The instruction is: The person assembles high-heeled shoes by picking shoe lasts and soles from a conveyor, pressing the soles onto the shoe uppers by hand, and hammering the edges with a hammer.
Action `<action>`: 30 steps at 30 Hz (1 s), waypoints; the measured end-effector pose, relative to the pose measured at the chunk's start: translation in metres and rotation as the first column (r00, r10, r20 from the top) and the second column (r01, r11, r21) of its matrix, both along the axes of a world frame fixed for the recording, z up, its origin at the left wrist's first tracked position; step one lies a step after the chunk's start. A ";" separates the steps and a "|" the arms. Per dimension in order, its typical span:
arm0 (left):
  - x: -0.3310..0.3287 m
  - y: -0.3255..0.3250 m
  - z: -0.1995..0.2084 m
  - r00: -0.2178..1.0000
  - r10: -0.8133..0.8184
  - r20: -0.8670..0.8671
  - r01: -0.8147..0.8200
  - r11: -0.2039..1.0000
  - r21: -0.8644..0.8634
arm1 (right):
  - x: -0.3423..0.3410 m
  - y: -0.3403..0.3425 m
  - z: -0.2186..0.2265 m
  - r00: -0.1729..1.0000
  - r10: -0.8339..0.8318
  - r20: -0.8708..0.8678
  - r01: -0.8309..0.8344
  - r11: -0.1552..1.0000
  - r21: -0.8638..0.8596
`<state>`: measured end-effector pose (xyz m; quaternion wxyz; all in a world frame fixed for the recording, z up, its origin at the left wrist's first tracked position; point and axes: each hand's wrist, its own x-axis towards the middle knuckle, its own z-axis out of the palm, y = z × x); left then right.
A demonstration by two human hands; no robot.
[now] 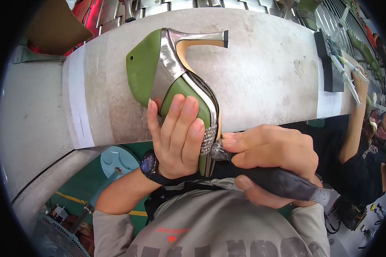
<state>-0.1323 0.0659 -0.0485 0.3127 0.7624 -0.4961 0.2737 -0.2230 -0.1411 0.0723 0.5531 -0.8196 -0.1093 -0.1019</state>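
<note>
A high-heeled shoe [170,62] with metallic silver straps lies on its side, stretched over a green shoe last [142,70]. Its slim heel points right at the far end, and a band of glittering stones [209,138] crosses the toe part nearest me. My left hand [178,143] wraps over the toe part and grips it. In my right hand [283,150] is a hand tool with a thick dark handle [283,182]. The tool's rounded grey end [220,152] meets the sole edge beside the stones; whether it presses there, I cannot tell.
The shoe rests on a padded, stained pale work surface [270,64]. A dark block [330,64] with white pen-like applicators stands at its right end, near another person's arm [357,115]. Behind runs a slatted metal conveyor [154,7] with other shoes. A light-blue stool [118,158] stands below left.
</note>
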 end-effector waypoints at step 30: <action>0.001 -0.006 0.001 0.999 0.013 0.042 -0.016 0.998 0.056 | -0.008 0.004 0.035 0.705 -0.615 0.353 0.093 0.574 0.814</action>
